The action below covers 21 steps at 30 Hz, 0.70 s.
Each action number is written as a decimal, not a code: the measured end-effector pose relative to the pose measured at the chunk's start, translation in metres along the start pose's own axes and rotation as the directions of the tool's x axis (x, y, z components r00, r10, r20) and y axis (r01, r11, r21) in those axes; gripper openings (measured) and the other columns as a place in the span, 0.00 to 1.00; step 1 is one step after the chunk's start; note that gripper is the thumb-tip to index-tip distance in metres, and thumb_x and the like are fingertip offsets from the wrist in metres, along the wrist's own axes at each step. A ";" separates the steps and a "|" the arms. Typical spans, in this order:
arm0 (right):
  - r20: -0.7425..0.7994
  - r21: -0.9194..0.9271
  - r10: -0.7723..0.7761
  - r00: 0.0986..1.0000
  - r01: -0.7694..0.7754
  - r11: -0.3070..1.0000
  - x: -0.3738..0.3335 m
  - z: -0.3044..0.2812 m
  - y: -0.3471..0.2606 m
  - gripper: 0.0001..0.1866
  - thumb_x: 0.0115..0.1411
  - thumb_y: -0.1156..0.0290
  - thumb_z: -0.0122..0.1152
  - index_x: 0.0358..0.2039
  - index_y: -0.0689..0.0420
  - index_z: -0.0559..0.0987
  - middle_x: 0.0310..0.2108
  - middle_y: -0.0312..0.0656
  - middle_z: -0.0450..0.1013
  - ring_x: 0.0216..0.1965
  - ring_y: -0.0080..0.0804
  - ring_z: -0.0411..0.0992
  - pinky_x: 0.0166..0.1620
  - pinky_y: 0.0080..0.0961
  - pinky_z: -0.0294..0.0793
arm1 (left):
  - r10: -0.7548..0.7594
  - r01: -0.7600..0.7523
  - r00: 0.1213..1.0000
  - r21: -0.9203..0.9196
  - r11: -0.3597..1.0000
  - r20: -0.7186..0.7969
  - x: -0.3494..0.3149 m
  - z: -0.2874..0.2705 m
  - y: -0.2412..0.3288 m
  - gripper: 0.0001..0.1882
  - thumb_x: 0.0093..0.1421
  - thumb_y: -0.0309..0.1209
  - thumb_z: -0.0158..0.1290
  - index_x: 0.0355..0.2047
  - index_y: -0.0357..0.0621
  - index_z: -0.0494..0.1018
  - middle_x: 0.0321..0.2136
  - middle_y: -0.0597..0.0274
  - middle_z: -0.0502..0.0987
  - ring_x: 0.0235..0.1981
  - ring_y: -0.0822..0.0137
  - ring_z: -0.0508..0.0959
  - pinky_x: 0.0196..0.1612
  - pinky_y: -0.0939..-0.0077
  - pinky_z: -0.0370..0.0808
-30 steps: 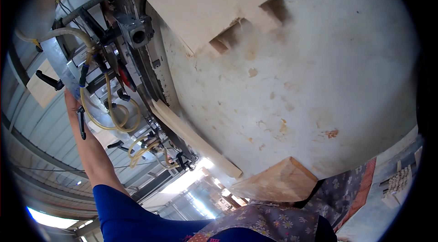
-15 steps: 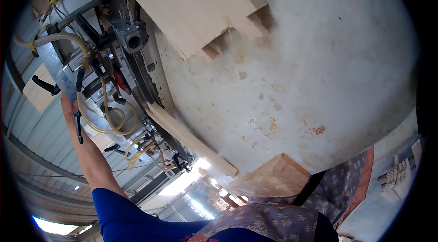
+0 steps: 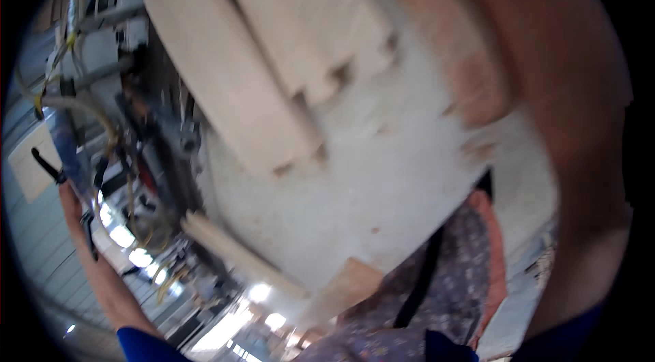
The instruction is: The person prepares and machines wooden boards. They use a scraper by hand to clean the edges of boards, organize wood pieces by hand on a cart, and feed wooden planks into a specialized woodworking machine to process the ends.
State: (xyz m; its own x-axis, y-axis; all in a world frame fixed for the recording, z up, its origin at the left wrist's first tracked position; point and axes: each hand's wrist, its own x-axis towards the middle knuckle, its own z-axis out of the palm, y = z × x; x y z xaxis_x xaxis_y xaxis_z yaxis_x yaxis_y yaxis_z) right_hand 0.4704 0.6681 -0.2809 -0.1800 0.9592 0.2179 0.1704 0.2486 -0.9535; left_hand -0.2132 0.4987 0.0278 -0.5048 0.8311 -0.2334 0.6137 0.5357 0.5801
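Observation:
My left hand (image 3: 66, 193) reaches up to the machine at the left, beside a black lever handle (image 3: 46, 164); its fingers are hidden behind the machine's edge. Large and blurred, my right hand (image 3: 471, 55) is close in front of me at the upper right, above the pale worktable (image 3: 409, 178). Its fingers are too smeared to read, and no held thing shows. Nearest to it is a pale wooden board (image 3: 300, 21) with notched ends. Alongside that board, to its left, another long wooden board (image 3: 225, 75) lies at a slant with a dark gap between them.
The woodworking machine (image 3: 143, 123), with hoses and clamps, borders the table's left side. A narrow wooden strip (image 3: 245, 253) lies along the lower left edge. A small wood block (image 3: 344, 287) is by my flowered apron (image 3: 443, 294).
My right arm has come into view from the lower right. One board now lies apart from the other, further left and nearer me. My view has shifted, and my left hand remains at the machine.

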 end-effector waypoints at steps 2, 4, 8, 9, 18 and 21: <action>-0.030 -0.032 0.041 0.999 -0.042 0.999 0.009 0.002 0.000 0.24 0.61 0.46 0.56 0.41 0.56 0.79 0.39 0.47 0.78 0.43 0.41 0.77 0.46 0.34 0.75 | 0.051 -0.039 0.994 0.121 0.992 -0.098 0.001 -0.013 -0.009 0.22 0.66 0.35 0.47 0.58 0.41 0.68 0.53 0.62 0.72 0.55 0.67 0.71 0.60 0.73 0.64; -0.075 -0.024 0.106 0.991 -0.108 0.994 0.018 0.010 0.005 0.24 0.61 0.46 0.56 0.41 0.56 0.79 0.39 0.47 0.79 0.43 0.42 0.77 0.47 0.34 0.75 | 0.180 -0.132 0.967 0.250 0.959 -0.179 -0.003 -0.027 -0.035 0.22 0.68 0.40 0.45 0.58 0.41 0.67 0.51 0.65 0.73 0.52 0.71 0.69 0.58 0.75 0.63; -0.141 0.128 0.209 0.968 -0.191 0.973 0.021 0.013 0.014 0.25 0.59 0.41 0.54 0.39 0.51 0.78 0.39 0.48 0.78 0.44 0.51 0.76 0.49 0.42 0.73 | 0.079 -0.054 0.987 0.173 0.983 -0.140 -0.006 -0.016 -0.062 0.21 0.69 0.43 0.46 0.54 0.41 0.69 0.47 0.66 0.73 0.48 0.74 0.69 0.54 0.77 0.63; -0.285 0.126 0.076 0.955 -0.041 0.991 0.021 0.012 0.015 0.21 0.63 0.52 0.56 0.33 0.60 0.79 0.26 0.50 0.76 0.31 0.42 0.76 0.38 0.34 0.73 | 0.076 -0.044 0.985 0.200 0.979 -0.154 -0.005 0.001 -0.057 0.20 0.69 0.43 0.47 0.51 0.41 0.70 0.45 0.66 0.73 0.47 0.74 0.69 0.53 0.77 0.63; -0.162 0.200 0.189 0.969 -0.155 0.967 0.016 0.011 0.004 0.15 0.67 0.61 0.52 0.39 0.61 0.77 0.24 0.40 0.74 0.28 0.25 0.72 0.35 0.25 0.72 | 0.207 -0.052 0.958 0.593 0.804 -0.197 -0.032 0.037 -0.080 0.23 0.66 0.44 0.50 0.52 0.39 0.71 0.44 0.50 0.71 0.47 0.56 0.70 0.56 0.66 0.63; -0.215 0.161 0.148 0.965 -0.115 0.980 0.020 0.004 0.003 0.15 0.68 0.64 0.50 0.47 0.62 0.73 0.30 0.43 0.75 0.33 0.29 0.73 0.40 0.27 0.73 | 0.105 0.055 0.981 0.748 0.661 -0.164 -0.025 0.070 -0.044 0.27 0.66 0.44 0.50 0.59 0.38 0.66 0.55 0.43 0.66 0.57 0.50 0.66 0.60 0.60 0.60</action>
State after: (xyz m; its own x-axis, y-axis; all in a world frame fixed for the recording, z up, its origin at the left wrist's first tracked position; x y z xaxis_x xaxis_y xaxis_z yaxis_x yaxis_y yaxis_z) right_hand 0.4632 0.6873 -0.2800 0.0602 0.9917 0.1137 0.0318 0.1119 -0.9932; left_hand -0.1849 0.4649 -0.0469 -0.5304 0.8468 -0.0395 0.8325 0.5115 -0.2128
